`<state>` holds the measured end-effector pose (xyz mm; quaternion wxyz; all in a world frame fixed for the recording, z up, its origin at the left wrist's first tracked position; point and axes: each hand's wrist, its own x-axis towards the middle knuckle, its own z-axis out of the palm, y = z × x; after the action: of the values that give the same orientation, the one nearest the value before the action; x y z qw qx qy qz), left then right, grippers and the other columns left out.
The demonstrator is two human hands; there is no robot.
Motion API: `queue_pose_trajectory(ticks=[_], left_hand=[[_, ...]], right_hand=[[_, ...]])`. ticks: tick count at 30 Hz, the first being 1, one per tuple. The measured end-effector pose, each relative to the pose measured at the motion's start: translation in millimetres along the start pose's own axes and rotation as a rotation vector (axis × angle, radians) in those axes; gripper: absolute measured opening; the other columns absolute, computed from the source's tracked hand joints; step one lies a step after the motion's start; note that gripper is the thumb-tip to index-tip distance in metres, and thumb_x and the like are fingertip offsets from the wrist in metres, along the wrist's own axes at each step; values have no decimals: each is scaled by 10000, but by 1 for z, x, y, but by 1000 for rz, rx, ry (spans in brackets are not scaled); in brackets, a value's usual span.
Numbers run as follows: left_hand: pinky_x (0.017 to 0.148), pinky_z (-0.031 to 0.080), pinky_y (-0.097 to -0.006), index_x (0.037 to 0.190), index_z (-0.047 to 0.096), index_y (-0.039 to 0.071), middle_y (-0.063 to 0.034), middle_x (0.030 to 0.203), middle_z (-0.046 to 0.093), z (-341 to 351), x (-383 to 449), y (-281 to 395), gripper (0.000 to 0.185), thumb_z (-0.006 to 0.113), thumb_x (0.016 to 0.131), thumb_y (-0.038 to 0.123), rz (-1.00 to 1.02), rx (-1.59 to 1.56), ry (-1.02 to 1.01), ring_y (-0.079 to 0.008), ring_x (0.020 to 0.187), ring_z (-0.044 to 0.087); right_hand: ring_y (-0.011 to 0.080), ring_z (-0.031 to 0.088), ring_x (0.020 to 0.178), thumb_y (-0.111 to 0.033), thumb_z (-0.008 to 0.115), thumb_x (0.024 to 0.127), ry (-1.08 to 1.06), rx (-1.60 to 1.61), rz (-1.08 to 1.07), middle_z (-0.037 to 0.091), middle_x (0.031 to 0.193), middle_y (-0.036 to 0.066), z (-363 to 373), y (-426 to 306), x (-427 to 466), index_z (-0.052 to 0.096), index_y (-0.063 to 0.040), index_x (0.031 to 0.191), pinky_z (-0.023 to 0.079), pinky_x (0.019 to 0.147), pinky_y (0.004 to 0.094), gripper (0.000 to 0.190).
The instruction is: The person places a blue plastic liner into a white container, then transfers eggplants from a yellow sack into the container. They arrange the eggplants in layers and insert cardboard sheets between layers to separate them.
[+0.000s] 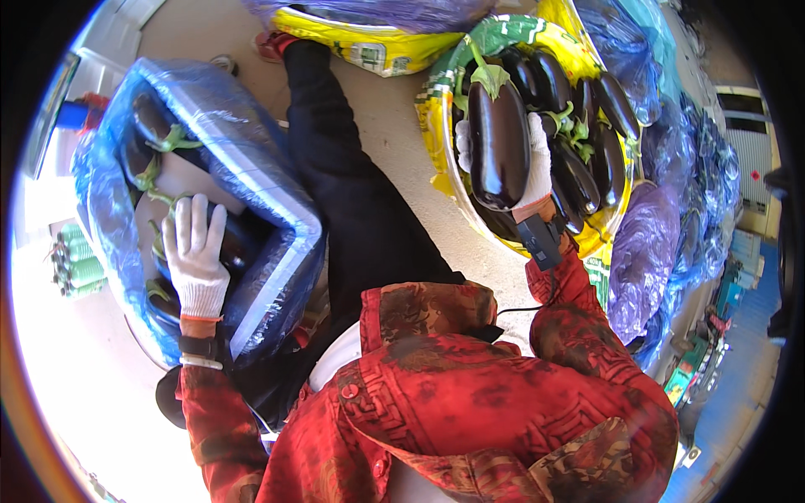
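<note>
A large glossy eggplant [500, 141] with a green calyx and stem rests in my right hand [538, 165], which wears a white knitted glove. My right hand holds it above a round yellow-and-green container [443, 129] full of eggplants [575, 179]; the held fruit hides most of my fingers. On the other side, my left hand [196, 258], also gloved, lies palm down with its fingers extended, over a box lined with blue plastic film [220, 126]. Several eggplants [236, 242] lie inside that box around and under the left hand. Whether the fingers touch them is hard to tell.
My leg in black trousers [361, 188] stretches between the box and the container. Beyond it lies a yellow bag under purple film [371, 47]. Bundles wrapped in purple and blue plastic [644, 251] line the right. Green bottles [78, 261] stand at the far left.
</note>
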<state>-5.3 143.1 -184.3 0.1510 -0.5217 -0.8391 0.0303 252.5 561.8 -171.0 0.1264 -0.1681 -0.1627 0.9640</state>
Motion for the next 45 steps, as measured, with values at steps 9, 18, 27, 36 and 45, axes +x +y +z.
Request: queue_pose_trajectory(ticks=[9,18,27,36,45], left_hand=[[1134,338,-571,1243,628,139,-111,1423,549,1,1,1,538,646,712,56,-48,-48,25,-332,1379,459],[1175,268,-586,1265,629,162,-98,1501,498,6,-11,-4,472,596,795,181,-69,-78,-35,-290,1454,386],[1149,322,-585,1119,692,161,-101,1323,579,5,-11,-6,384,651,738,170,-53,-130,-2,-290,1413,414],[1126,343,-588,1157,682,146,-109,1344,563,6,-13,-6,451,674,706,167,-60,-143,39,-288,1400,419],[1082,390,-567,1152,685,159,-89,1332,568,3,-10,-9,467,677,685,155,-82,-163,69,-286,1353,446]], right_hand=[[298,581,1214,-267,632,983,317,-410,-150,614,1306,145,58,17,20,518,-19,1388,446,1087,468,489],[293,598,1255,-239,867,756,-313,-1537,-549,542,1415,242,182,183,61,381,-3,1509,483,1041,345,928],[441,516,1222,-415,811,756,-438,-2486,-624,535,1321,275,149,242,100,348,86,1463,397,1042,545,982],[432,525,1217,-322,709,874,-653,-2337,-849,525,1321,247,146,260,143,437,-6,1438,413,1044,523,701],[376,542,1161,-246,673,846,-768,-2358,-1091,542,1250,209,143,264,148,550,-12,1276,419,1012,503,505]])
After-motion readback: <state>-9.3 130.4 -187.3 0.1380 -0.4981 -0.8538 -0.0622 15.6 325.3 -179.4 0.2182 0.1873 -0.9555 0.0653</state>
